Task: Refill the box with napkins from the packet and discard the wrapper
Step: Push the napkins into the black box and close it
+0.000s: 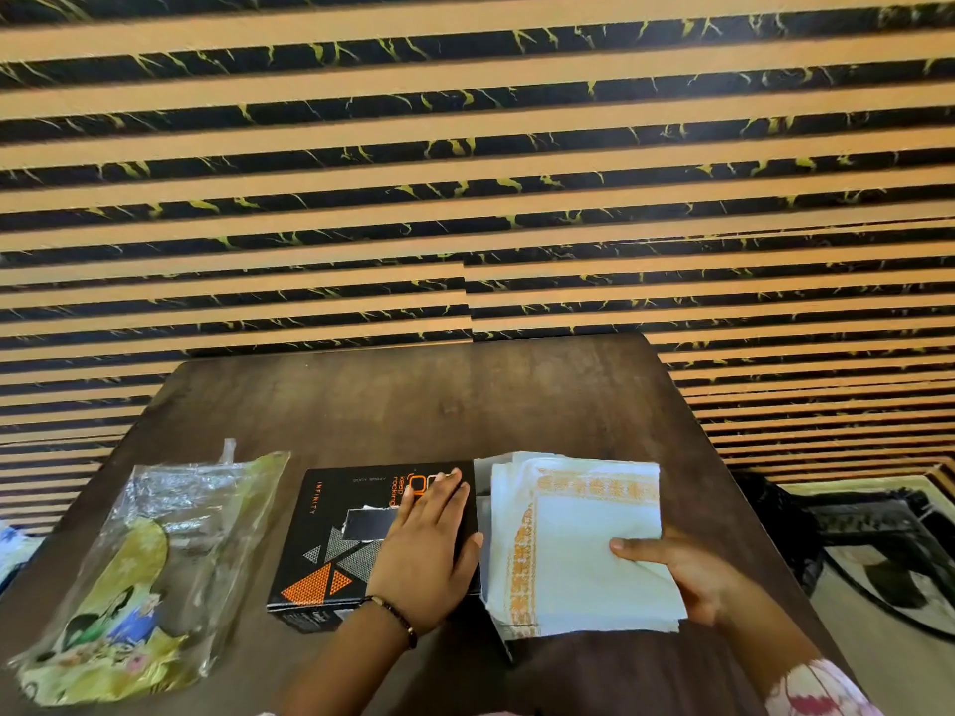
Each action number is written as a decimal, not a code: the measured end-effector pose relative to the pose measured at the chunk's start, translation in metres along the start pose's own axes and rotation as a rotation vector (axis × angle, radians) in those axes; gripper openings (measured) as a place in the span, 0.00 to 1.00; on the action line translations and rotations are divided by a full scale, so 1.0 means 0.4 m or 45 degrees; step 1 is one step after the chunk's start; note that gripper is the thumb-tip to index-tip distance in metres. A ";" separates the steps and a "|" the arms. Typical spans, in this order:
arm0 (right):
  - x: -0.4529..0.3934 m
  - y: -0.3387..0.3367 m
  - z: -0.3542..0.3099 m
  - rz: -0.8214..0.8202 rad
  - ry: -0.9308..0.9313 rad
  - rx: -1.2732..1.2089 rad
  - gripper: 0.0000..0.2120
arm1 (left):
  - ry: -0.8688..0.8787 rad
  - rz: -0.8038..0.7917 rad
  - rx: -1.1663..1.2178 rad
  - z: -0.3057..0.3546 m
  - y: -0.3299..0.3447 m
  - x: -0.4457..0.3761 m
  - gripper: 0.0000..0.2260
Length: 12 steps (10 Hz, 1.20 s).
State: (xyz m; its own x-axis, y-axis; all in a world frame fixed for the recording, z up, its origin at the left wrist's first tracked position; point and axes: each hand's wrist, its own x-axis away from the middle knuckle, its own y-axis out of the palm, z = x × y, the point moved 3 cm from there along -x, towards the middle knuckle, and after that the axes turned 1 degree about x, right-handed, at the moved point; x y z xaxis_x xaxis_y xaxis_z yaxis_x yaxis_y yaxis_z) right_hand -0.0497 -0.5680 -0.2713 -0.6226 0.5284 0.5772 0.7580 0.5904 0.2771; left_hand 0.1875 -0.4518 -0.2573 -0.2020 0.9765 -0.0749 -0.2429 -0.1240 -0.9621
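A black box [330,540] with orange triangles lies flat in the middle of the table. My left hand [431,550] rests palm down on its right half, fingers spread. At the box's right end, a stack of white napkins [573,540] with an orange border sticks out over the box's opening. My right hand [677,576] grips the stack's right edge, thumb on top. The clear plastic wrapper [155,565], with a yellow and green printed lower part, lies flat and opened at the left of the table.
The dark wooden table [439,405] stands against a wall of tan and black striped panels [465,198]. A dark frame and pale floor [889,550] show past the table's right edge. Something blue and white [13,550] peeks in at the far left.
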 end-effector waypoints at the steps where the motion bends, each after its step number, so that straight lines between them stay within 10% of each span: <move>1: -0.013 0.029 -0.012 -0.067 -0.025 0.031 0.22 | 0.014 -0.013 -0.018 0.004 -0.004 0.007 0.33; 4: -0.061 0.041 -0.023 -0.034 0.005 -0.049 0.23 | 0.062 -0.130 -0.011 -0.003 -0.012 0.018 0.43; 7: -0.078 0.075 0.017 0.006 -0.104 0.142 0.29 | 0.082 -0.092 -0.008 -0.010 -0.002 0.017 0.32; 11: -0.063 0.092 0.008 -0.078 -0.204 0.357 0.12 | 0.053 -0.055 0.010 -0.005 -0.002 0.017 0.29; 12: -0.054 0.074 -0.009 -0.094 -0.240 0.593 0.32 | 0.047 -0.065 0.006 -0.004 -0.004 0.017 0.30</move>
State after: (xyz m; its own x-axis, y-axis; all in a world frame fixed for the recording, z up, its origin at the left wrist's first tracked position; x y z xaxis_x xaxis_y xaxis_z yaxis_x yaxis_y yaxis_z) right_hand -0.0130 -0.5641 -0.2727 -0.7279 0.5507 0.4085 0.5705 0.8169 -0.0847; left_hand 0.1878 -0.4446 -0.2567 -0.1540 0.9874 -0.0358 -0.2562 -0.0749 -0.9637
